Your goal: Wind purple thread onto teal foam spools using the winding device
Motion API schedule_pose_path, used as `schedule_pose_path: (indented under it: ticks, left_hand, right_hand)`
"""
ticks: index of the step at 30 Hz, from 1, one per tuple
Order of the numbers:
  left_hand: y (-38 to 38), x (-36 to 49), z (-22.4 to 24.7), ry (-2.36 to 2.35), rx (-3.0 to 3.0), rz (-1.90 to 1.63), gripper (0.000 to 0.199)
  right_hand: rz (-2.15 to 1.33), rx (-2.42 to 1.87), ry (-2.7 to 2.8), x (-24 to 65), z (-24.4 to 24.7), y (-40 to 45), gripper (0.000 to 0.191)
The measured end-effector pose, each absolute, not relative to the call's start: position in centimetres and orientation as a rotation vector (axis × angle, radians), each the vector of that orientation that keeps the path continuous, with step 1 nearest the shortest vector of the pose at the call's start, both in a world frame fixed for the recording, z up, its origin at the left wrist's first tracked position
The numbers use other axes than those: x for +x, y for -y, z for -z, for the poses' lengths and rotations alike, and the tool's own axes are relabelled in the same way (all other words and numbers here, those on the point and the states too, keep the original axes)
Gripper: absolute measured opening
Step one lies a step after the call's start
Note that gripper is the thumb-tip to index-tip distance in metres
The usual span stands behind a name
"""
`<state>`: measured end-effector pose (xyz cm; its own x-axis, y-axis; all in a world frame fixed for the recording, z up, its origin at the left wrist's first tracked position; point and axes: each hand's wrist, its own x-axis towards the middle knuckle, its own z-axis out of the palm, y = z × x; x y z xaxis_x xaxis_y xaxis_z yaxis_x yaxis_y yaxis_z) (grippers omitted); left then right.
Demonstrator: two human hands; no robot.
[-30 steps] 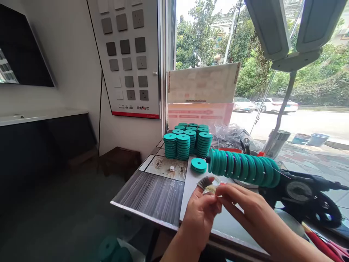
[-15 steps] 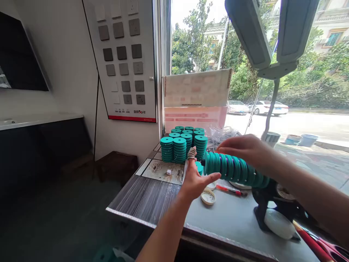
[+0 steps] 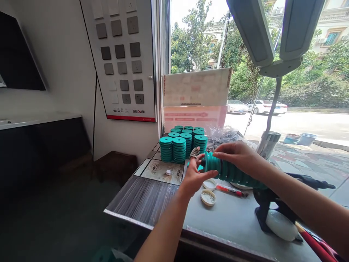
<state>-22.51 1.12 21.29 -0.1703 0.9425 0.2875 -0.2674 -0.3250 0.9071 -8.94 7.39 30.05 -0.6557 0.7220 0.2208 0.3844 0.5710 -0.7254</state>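
Observation:
A row of teal spools (image 3: 227, 171) sits side by side on a black shaft, tilted down to the right into a black machine (image 3: 262, 205). My left hand (image 3: 192, 178) is closed about the near-left end spool, thumb below and fingers at its outer face; a beige wrap covers one fingertip. From above, my right hand (image 3: 240, 155) reaches over the row, thumb and finger pinched at the rim of the end spool. Anything thin between those fingertips is too small to make out. Behind my left hand stand several stacks of teal discs (image 3: 179, 151).
Two small round dishes (image 3: 208, 198) lie below the row, one holding tiny pale bits, beside a red-handled brush (image 3: 230, 190). A white oval object (image 3: 281, 225) rests at the machine's base. The lamp (image 3: 280, 68) overhangs at right. The table's front edge (image 3: 131, 219) runs along the left.
My right hand has come down and left onto the end spool, fingers now pinched there. My left hand has closed in on the spool's end. The view has shifted slightly.

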Motion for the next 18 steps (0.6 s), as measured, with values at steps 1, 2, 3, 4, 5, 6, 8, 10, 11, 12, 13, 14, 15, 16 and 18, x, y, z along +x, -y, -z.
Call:
schedule_pose_path:
  ticks: [1,2,3,4,5,6,8,10,11,12,13,14,15,16,18]
  left_hand:
    - [-1.11,-22.51,-21.31,-0.908,1.14,-1.662,0.092]
    - [-1.08,-22.51,-21.34,-0.915,1.144,-1.664,0.092]
    - [-1.04,-22.51,-21.38,-0.922,1.149,-1.666,0.091]
    - [-1.0,-22.51,-21.43,-0.928,1.154,-1.668,0.09]
    - [-0.97,-22.51,-21.48,-0.93,1.159,-1.67,0.09]
    - [-0.94,-22.51,-21.52,-0.93,1.163,-1.672,0.09]
    - [-0.92,-22.51,-21.58,-0.923,1.165,-1.668,0.089]
    - [-0.94,-22.51,-21.61,-0.92,1.161,-1.667,0.087]
    - [-0.96,-22.51,-21.61,-0.921,1.157,-1.667,0.087]
    - [-0.98,-22.51,-21.59,-0.924,1.151,-1.669,0.087]
    - [-1.0,-22.51,-21.57,-0.929,1.144,-1.672,0.088]
    - [-1.01,-22.5,-21.54,-0.931,1.138,-1.675,0.09]
    - [-1.02,-22.49,-21.51,-0.931,1.136,-1.677,0.09]
    - [-1.03,-22.47,-21.49,-0.929,1.134,-1.679,0.09]
    - [-1.02,-22.45,-21.46,-0.917,1.135,-1.68,0.089]
  right_hand:
    - [-0.892,-0.88,2.294,-9.01,-29.97,-7.43,0.053]
    - [-0.89,-0.875,2.289,-9.06,-29.89,-7.47,0.053]
    - [-0.887,-0.87,2.285,-9.1,-29.82,-7.49,0.053]
    - [-0.881,-0.865,2.281,-9.11,-29.78,-7.5,0.053]
    - [-0.873,-0.86,2.276,-9.12,-29.77,-7.49,0.053]
    - [-0.862,-0.855,2.274,-9.11,-29.76,-7.48,0.052]
    - [-0.842,-0.852,2.282,-9.09,-29.79,-7.45,0.051]
    - [-0.834,-0.862,2.296,-9.09,-29.82,-7.44,0.05]
    - [-0.837,-0.867,2.299,-9.1,-29.83,-7.44,0.05]
    - [-0.842,-0.871,2.298,-9.11,-29.84,-7.45,0.051]
    - [-0.849,-0.875,2.293,-9.13,-29.84,-7.46,0.051]
    - [-0.854,-0.876,2.288,-9.15,-29.83,-7.48,0.052]
    - [-0.856,-0.877,2.283,-9.17,-29.83,-7.5,0.052]
    - [-0.854,-0.878,2.281,-9.19,-29.82,-7.51,0.052]
    - [-0.849,-0.879,2.278,-9.19,-29.79,-7.53,0.052]
